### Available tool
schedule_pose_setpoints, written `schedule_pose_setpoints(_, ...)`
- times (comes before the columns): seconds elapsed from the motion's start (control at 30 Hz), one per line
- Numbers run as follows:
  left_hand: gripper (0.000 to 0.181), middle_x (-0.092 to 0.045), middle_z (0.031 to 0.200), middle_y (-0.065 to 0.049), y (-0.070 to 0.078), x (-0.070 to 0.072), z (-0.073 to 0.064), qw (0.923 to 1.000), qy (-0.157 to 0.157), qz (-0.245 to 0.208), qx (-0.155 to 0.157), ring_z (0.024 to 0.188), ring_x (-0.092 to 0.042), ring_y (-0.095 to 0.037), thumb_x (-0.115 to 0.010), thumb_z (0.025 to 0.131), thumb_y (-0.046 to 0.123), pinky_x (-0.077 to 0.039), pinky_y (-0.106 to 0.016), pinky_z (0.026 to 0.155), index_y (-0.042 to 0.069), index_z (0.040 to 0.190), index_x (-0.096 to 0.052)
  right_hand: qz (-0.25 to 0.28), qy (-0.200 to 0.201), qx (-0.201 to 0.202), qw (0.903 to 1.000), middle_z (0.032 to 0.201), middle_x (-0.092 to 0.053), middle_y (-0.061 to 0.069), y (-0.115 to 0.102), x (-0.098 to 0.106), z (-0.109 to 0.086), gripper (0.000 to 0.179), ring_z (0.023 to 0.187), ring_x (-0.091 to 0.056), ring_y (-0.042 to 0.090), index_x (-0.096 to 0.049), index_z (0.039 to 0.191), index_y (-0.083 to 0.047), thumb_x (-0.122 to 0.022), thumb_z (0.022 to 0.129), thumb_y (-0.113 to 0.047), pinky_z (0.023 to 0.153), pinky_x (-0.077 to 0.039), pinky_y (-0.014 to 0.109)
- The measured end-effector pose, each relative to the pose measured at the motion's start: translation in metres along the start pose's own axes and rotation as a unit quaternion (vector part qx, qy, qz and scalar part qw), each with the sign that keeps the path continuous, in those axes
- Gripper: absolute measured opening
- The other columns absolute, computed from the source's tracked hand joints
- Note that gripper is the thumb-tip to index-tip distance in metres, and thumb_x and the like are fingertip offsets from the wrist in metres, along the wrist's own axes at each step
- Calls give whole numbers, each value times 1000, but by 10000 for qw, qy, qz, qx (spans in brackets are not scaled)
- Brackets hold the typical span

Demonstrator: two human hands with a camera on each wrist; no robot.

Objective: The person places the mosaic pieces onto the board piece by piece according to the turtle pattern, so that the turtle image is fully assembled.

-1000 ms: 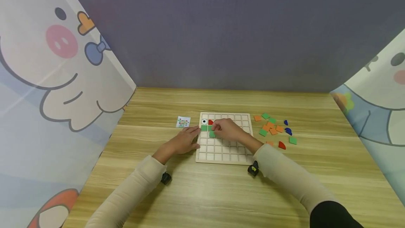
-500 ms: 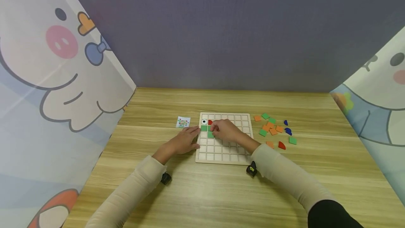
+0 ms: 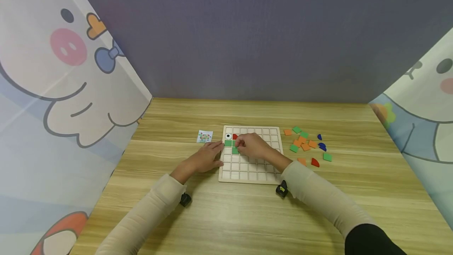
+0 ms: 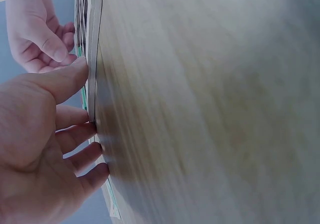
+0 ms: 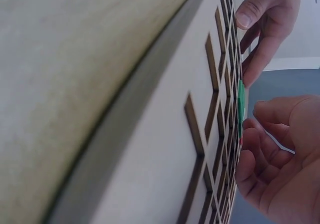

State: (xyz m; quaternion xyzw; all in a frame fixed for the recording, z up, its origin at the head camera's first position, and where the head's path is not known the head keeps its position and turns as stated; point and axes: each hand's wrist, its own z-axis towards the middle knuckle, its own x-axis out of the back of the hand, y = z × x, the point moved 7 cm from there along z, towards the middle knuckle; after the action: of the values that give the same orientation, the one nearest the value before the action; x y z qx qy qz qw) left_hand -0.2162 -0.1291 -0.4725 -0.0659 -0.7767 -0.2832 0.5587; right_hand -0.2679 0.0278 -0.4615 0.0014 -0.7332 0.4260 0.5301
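A wooden grid board (image 3: 247, 180) lies on the table. My left hand (image 3: 206, 157) rests at its left edge, fingers extended, fingertips on the rim; the left wrist view shows this hand (image 4: 40, 129) with nothing in its grasp. Over the board, my right hand (image 3: 254, 145) has curled fingers, thumb and index tips right at a green square tile (image 3: 235, 150) in the third row. In the right wrist view the right hand (image 5: 285, 154) is close beside the green tiles (image 5: 241, 104). Near the top left corner sit a round eye tile (image 3: 228, 136), a red piece (image 3: 235, 137) and another green tile (image 3: 228, 143).
A small printed picture card (image 3: 205, 136) lies left of the board. Loose orange, green, blue and red pieces spread to its right, among them an orange tile (image 3: 305, 147) and a red quarter-round piece (image 3: 315, 162). A grey panel (image 3: 262, 42) stands behind the table.
The green tile under my right fingertips has shifted slightly left, lining up with the grid. My right hand moved left a little with it, then stayed still. The left hand has not moved.
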Motion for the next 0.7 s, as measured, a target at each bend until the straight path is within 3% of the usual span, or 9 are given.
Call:
schedule_pose_setpoints(0.37,72,-32,164,-22,0,0,-1,10000,24,39,-39,152,-32,-39,-66,100,31,-24,-53,126,-5,155,-36,3,167,28,9999,94,-73,0,2,16,-17,11,83,-65,11,-73,105,-11,-66,97,-12,74,-55,30)
schedule_pose_setpoints(0.7,72,-33,163,-24,2,2,-3,9998,64,8,-166,151,-33,-40,-66,100,29,-22,-54,126,-7,154,-35,-35,333,-146,9993,96,-72,1,24,39,-43,15,80,-62,11,-72,110,-8,-63,99,-14,71,-52,29)
